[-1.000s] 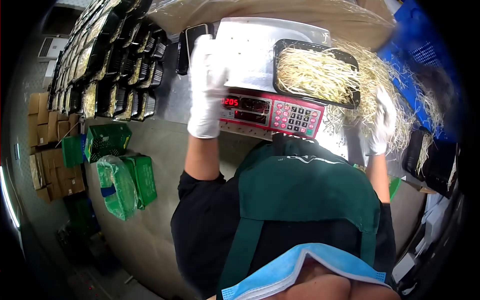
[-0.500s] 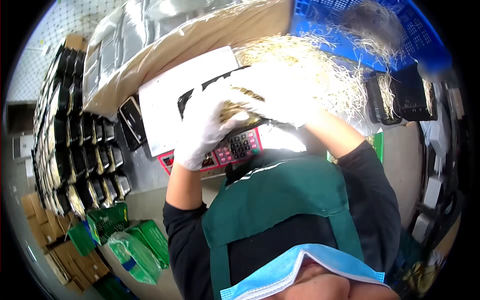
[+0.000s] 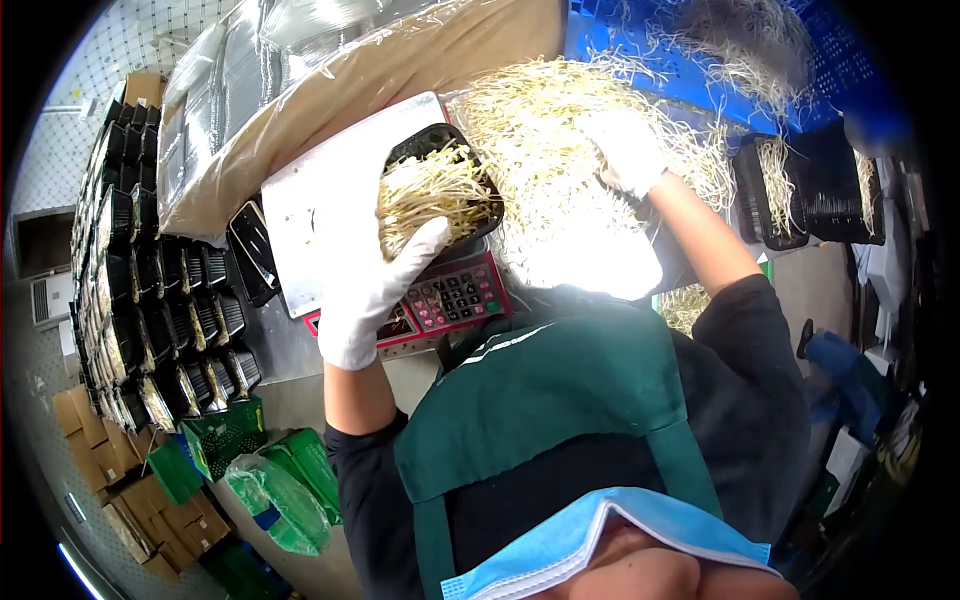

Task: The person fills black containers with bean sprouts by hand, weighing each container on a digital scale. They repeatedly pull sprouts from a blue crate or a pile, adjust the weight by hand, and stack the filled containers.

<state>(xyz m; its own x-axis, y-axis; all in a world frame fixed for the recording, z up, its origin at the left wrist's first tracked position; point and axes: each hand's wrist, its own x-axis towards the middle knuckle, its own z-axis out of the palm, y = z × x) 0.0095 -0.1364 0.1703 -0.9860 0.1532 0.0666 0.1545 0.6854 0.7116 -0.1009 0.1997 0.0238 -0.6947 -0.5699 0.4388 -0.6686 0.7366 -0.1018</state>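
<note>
My left hand, in a white glove, grips the near left side of a black tray, its thumb over the contents. Pale bean sprouts fill the tray, which is tilted above a white scale plate. The red-edged keypad of the scale shows below the tray. To the right, my right hand, also in a white glove, rests on a large heap of loose sprouts. Glare and sprouts hide its fingers. The near part of the heap is washed out by bright light.
Stacked black trays rise at the left. A plastic-covered bundle lies behind the scale. At the back right stands a blue crate, with black trays in front. Green crates and cardboard boxes sit at the lower left.
My right hand has moved away from the tray, right and up onto the heap. The tray has turned more upright in view, and my left hand has shifted slightly left and down.
</note>
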